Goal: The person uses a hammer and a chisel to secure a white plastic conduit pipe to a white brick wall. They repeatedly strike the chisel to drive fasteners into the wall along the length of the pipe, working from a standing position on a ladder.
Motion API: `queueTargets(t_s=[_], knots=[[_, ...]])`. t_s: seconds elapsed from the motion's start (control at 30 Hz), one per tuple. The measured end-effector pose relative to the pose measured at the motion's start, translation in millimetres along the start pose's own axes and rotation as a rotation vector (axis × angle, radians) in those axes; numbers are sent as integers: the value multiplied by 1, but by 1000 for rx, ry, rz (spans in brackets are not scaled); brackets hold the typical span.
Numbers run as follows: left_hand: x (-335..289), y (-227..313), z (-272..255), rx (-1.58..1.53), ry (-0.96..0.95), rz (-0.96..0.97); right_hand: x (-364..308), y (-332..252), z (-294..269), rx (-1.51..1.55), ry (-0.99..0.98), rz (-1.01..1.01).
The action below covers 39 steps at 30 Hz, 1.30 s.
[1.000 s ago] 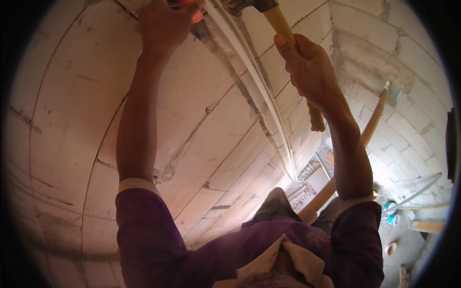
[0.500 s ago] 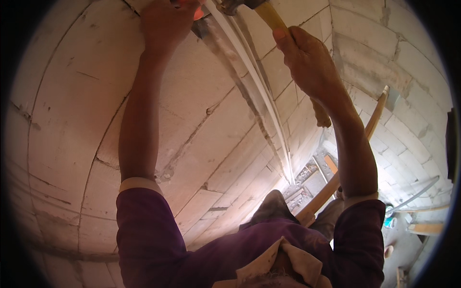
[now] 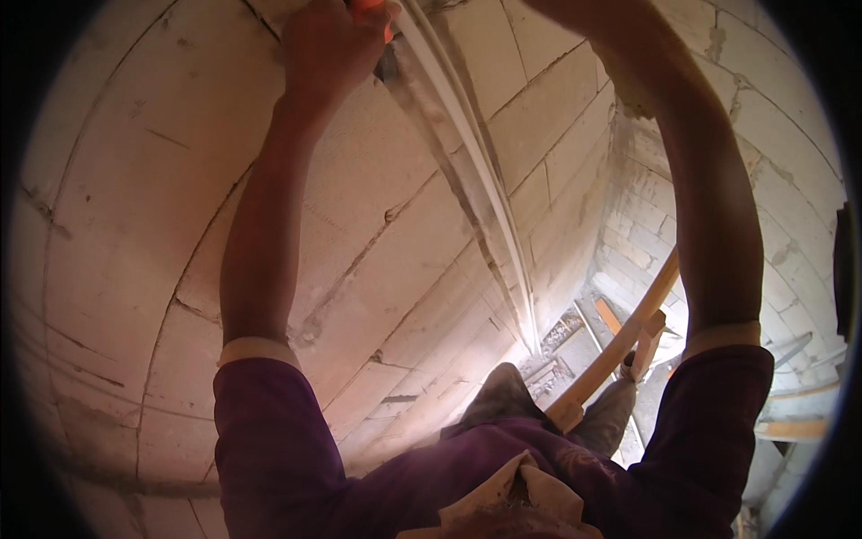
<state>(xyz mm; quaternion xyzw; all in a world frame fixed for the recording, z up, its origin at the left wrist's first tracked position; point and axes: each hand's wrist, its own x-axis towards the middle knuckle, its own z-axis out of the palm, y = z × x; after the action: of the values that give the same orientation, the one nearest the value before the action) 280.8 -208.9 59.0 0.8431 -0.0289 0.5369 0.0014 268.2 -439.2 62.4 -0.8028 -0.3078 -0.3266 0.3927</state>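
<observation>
The left hand (image 3: 328,49) is clamped on an orange-handled tool (image 3: 370,9) set against the white conduit (image 3: 476,171) in the block wall (image 3: 135,225) groove. The right hand is out of frame, so its grip cannot be told. Judged risk: a blow landing unseen may slip off, striking the fingers or cracking the conduit.

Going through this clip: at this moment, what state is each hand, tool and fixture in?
left hand: raised, shut on an orange-handled tool
orange-handled tool: mostly out of frame, at the groove
right hand: out of view, forearm raised
white conduit: lying in the wall groove
block wall: bare, with a cut groove
</observation>
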Motion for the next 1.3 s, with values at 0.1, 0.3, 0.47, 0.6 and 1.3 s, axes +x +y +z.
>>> queueTargets(t_s=[0.1, 0.3, 0.47, 0.6, 1.3], knots=[[-3, 27, 28, -165, 0, 78, -26, -12, -32, 69, 106, 154], [-10, 14, 19, -17, 109, 227, -21, -11, -16, 59, 6, 137], [2, 6, 14, -15, 109, 219, -14, -20, -12, 120, 31, 159], [0, 15, 19, -31, 50, 126, -3, -17, -29, 22, 66, 163], [8, 33, 15, 85, 51, -69, 24, 18, -15, -111, -111, 14]])
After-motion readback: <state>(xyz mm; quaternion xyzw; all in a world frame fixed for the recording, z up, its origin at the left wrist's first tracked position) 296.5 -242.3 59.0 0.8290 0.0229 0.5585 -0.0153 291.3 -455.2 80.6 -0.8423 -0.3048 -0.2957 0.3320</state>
